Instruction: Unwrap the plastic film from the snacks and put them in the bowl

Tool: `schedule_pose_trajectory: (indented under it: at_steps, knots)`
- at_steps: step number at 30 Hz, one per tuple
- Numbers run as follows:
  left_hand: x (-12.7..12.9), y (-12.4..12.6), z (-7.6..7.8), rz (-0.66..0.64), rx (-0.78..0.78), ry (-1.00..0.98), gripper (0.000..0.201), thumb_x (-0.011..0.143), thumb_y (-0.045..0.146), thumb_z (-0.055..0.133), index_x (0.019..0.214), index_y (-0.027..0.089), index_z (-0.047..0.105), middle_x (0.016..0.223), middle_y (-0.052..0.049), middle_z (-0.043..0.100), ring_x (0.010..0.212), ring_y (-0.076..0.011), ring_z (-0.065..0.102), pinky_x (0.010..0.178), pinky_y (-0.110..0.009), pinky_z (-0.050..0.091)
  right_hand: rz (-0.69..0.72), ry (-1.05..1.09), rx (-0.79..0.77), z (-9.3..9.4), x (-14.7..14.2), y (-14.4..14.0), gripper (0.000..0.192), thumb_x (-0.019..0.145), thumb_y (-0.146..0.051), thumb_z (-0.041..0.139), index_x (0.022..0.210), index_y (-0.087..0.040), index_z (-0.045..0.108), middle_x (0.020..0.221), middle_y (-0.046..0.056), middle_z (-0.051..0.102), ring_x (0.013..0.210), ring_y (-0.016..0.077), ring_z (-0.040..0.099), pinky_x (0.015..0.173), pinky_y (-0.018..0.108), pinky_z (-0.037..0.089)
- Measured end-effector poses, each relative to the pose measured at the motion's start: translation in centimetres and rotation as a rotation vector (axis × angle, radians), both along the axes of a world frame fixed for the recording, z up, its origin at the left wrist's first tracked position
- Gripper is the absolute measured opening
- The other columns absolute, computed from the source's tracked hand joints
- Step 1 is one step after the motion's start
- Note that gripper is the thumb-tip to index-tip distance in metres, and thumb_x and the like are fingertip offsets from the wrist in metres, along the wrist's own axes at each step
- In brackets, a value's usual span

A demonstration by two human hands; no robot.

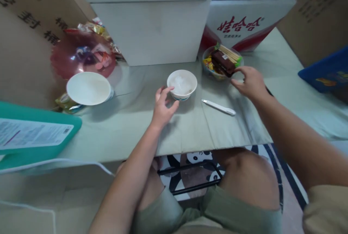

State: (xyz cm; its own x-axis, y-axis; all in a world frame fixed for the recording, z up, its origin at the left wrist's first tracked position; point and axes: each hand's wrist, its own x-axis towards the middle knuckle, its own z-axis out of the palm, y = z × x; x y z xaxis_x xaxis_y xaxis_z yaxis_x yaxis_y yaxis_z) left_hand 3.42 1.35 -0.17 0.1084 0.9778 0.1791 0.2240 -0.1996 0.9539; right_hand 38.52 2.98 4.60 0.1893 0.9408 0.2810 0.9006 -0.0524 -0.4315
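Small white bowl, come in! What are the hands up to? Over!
Left hand open, at small white bowl. Right hand at brown packet, grip unclear. Slim white tool lies between, touching neither.

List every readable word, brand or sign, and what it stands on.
"娃哈哈": white-and-red box; the line beneath is too small to read surely.
"封": left cardboard box.
"桶", twice: the same box; its other characters are unclear.
Too small or blurred: print on the teal container, brown packet, blue package and right cardboard box.
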Motion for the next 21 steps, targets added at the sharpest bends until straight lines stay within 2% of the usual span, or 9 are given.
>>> schedule_pose_trajectory:
  at_steps: [2,5,9,12,17,19,21]
  knots:
    - [0.2,0.7,0.6,-0.017,0.024,0.091,0.033,0.075,0.029,0.074,0.108,0.025,0.069,0.136,-0.011,0.051,0.132,-0.0294,0.055,0.102,-0.045,0.058,0.036,-0.032,-0.021,-0.2,0.5,1.4,0.026,0.078,-0.025,0.070,0.103,-0.021,0.072,0.119,0.017,0.071,0.116,0.0367,0.063,0.102,0.051,0.048]
    - [0.6,1.6,1.5,0.035,0.051,0.152,0.020,0.074,0.033,0.074,0.090,0.022,0.070,0.121,-0.010,0.056,0.127,-0.0297,0.057,0.098,-0.044,0.060,0.062,-0.044,-0.050,-0.5,1.1,2.8,0.021,0.083,-0.031,0.069,0.101,-0.022,0.074,0.116,0.015,0.074,0.112,0.0342,0.065,0.098,0.045,0.049]
    - [2.1,2.6,2.2,0.102,0.049,0.134,0.026,0.071,0.041,0.076,0.085,0.020,0.068,0.107,-0.008,0.057,0.116,-0.0267,0.061,0.088,-0.038,0.061,0.050,0.165,-0.019,-1.4,1.7,3.6,0.018,0.079,-0.032,0.073,0.092,-0.019,0.077,0.093,0.008,0.077,0.089,0.0254,0.068,0.081,0.034,0.048]
    - [4.2,4.1,3.2,0.112,0.068,0.135,0.030,0.068,0.042,0.076,0.084,0.018,0.068,0.099,-0.005,0.058,0.102,-0.0209,0.064,0.079,-0.029,0.057,0.019,0.315,0.076,-1.8,2.7,3.4,0.014,0.078,-0.032,0.074,0.080,-0.018,0.073,0.081,0.004,0.074,0.078,0.0205,0.065,0.072,0.030,0.045]
    - [10.4,8.5,6.3,0.063,0.123,0.114,0.018,0.071,0.030,0.075,0.081,0.018,0.066,0.083,0.000,0.064,0.079,-0.0132,0.061,0.063,-0.021,0.043,-0.078,0.357,0.237,-0.4,7.6,0.7,0.013,0.076,-0.031,0.074,0.078,-0.019,0.071,0.074,0.002,0.071,0.072,0.0179,0.063,0.069,0.029,0.045]
    - [14.1,10.1,7.2,-0.001,0.070,0.049,0.013,0.073,0.024,0.074,0.079,0.018,0.063,0.073,0.002,0.062,0.069,-0.0109,0.058,0.060,-0.021,0.038,-0.156,0.318,0.279,0.4,10.5,-1.3,0.014,0.077,-0.033,0.074,0.078,-0.019,0.072,0.073,0.002,0.072,0.070,0.0183,0.064,0.067,0.030,0.046]
    - [18.4,11.3,7.5,-0.079,0.031,0.003,0.010,0.076,0.019,0.070,0.080,0.018,0.061,0.065,0.004,0.057,0.060,-0.0099,0.052,0.057,-0.022,0.035,-0.235,0.276,0.309,0.9,13.3,-3.4,0.014,0.076,-0.034,0.074,0.077,-0.020,0.072,0.072,0.003,0.072,0.069,0.0195,0.066,0.065,0.031,0.045]
